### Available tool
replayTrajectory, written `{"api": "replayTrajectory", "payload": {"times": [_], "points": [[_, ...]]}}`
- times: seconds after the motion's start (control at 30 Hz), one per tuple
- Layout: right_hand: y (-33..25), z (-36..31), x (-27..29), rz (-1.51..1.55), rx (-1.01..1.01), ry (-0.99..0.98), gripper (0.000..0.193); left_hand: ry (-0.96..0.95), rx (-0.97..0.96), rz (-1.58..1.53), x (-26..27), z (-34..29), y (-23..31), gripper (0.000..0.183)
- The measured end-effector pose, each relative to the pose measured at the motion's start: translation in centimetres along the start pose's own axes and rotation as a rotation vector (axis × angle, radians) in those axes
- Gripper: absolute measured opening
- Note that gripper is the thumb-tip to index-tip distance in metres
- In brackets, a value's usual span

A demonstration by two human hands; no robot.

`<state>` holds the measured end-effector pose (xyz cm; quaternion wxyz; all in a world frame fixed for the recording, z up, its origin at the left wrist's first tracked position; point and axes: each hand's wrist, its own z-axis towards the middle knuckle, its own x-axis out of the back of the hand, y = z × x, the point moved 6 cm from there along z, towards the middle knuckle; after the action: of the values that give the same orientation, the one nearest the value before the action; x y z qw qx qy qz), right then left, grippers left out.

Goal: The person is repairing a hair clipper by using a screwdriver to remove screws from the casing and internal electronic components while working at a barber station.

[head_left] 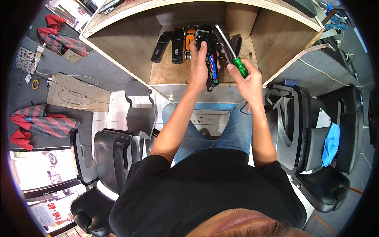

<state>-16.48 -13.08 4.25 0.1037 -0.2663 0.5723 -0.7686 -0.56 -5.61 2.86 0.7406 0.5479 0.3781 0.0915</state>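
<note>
My left hand is wrapped round a black hair clipper whose body is opened. A blue battery and thin red wires show inside it. In my right hand is a screwdriver with a green handle, its long metal shaft tilted up and to the left. The shaft's tip stands apart from the clipper, to its upper right. A dark, narrow piece lies between the clipper and the screwdriver; I cannot tell whether my right fingers touch it.
Black clippers and an orange one rest on the wooden shelf inside the open cabinet. Another dark device lies behind the screwdriver. Black salon chairs stand left and right, the right one with a blue cloth.
</note>
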Motion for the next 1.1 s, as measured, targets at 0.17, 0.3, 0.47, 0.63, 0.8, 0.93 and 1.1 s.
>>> {"api": "replayTrajectory", "payload": {"times": [0.17, 0.3, 0.47, 0.63, 0.8, 0.93, 1.1], "points": [[-0.2, -0.4, 1.6, -0.069, 0.081, 0.253, 0.035, -0.049, -0.004, -0.001, -0.2, 0.0, -0.1, 0.038], [-2.8, -1.9, 2.6, -0.274, 0.182, 0.396, 0.037, -0.079, -0.007, -0.033, -0.1, 0.2, -0.4, 0.04], [-1.9, -2.6, 2.8, -0.322, 0.297, 0.455, 0.039, -0.086, 0.047, -0.018, -0.1, 0.1, -0.6, 0.042], [-1.4, -3.8, 3.1, -0.362, 0.089, 0.44, 0.044, -0.076, 0.064, 0.001, 0.2, 0.2, -1.0, 0.044], [-0.5, -3.8, 3.0, -0.312, 0.071, 0.445, 0.041, -0.082, 0.048, 0.015, 0.6, 0.7, -1.5, 0.045], [-0.7, -3.3, 3.0, -0.368, 0.116, 0.415, 0.037, -0.091, 0.042, 0.023, 0.3, 0.4, -1.3, 0.043], [-1.9, -2.7, 2.9, -0.443, 0.047, 0.346, 0.035, -0.082, -0.002, 0.06, 0.4, 0.7, -1.3, 0.047]]}}
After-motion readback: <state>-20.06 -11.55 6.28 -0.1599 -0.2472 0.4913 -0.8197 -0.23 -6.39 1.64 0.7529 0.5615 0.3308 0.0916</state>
